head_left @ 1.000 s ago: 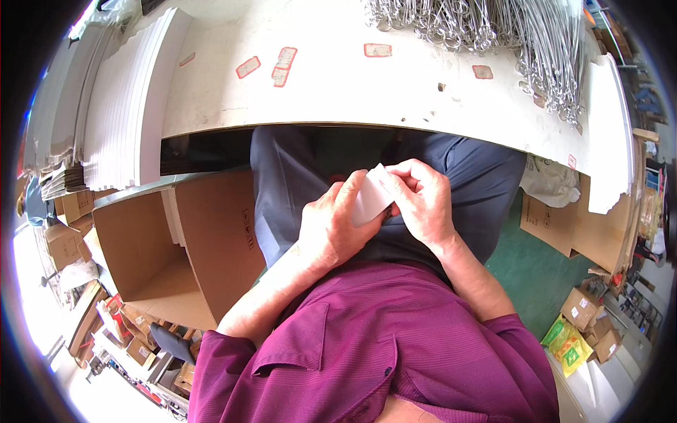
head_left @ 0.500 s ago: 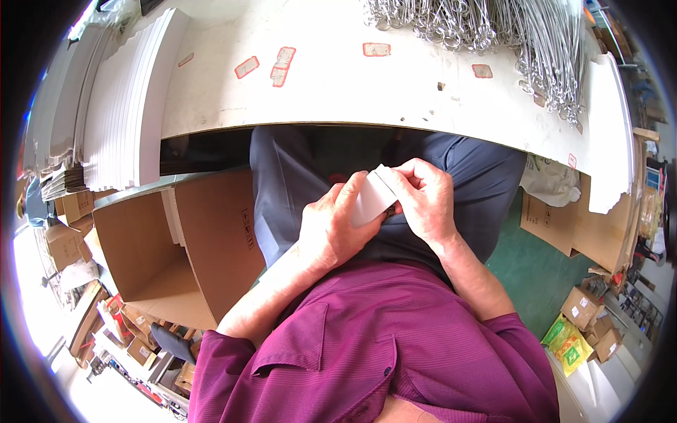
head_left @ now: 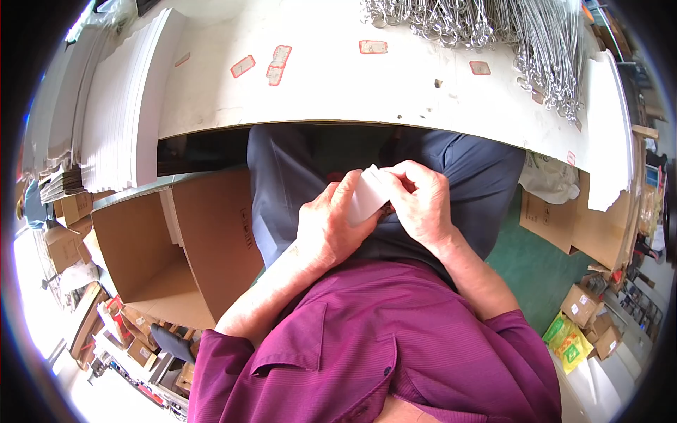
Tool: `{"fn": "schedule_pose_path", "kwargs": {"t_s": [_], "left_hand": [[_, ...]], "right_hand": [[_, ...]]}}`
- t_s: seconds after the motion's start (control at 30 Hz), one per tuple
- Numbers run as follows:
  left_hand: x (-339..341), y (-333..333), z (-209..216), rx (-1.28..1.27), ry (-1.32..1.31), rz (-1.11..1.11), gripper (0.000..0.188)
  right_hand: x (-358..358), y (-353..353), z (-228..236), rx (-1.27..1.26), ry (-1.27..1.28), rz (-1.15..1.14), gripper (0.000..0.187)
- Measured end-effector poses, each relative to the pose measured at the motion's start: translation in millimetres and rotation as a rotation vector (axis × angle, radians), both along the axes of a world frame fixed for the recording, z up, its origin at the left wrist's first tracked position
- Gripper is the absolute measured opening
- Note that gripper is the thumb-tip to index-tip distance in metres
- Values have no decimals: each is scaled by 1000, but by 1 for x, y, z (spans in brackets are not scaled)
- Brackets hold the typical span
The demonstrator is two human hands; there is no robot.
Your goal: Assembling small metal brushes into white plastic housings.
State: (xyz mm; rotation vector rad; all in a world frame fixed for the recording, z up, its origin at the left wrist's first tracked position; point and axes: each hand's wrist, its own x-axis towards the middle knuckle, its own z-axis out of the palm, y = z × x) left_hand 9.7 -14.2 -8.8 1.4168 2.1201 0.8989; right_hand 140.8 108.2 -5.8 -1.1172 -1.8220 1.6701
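Note:
A small white piece, like folded card or a narrow box (head_left: 367, 195), is held between my hands above my lap. My left hand (head_left: 328, 221) wraps round its left side, thumb below and fingers along the edge. At its upper right end, my right hand (head_left: 421, 201) pinches the edge with thumb and bent forefinger. The far tip of the white piece looks slightly parted. Something dark and reddish shows beneath it between the hands, too small to make out.
Beyond my knees stands a white table (head_left: 317, 92). A row of white flat boxes (head_left: 127, 106) fills its left end; looped metal wires (head_left: 493, 35) lie at the far right. An open cardboard carton (head_left: 176, 247) sits at my left, more cardboard (head_left: 550, 218) at my right.
The white piece has tilted slightly, and its upper end now looks more parted at my right fingertips. Both hands have shifted a little left in the picture, as has the table.

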Motion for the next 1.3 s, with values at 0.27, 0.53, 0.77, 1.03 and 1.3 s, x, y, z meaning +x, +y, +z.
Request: {"fn": "schedule_pose_path", "kwargs": {"t_s": [0.27,0.53,0.77,1.03,1.3], "left_hand": [[-7,1,1,13,-76,30,70],[-9,2,-5,98,-5,32,66],[-7,0,-1,109,-3,52,64],[-16,0,21,32,-216,28,66],[-80,-41,46,-200,-513,41,26]], "right_hand": [[10,-18,-6,-172,193,37,39],[3,-23,0,159,58,130,49],[-3,-23,-4,259,133,129,41],[-2,-9,-1,165,152,77,33],[-15,32,17,303,182,84,28]]}}
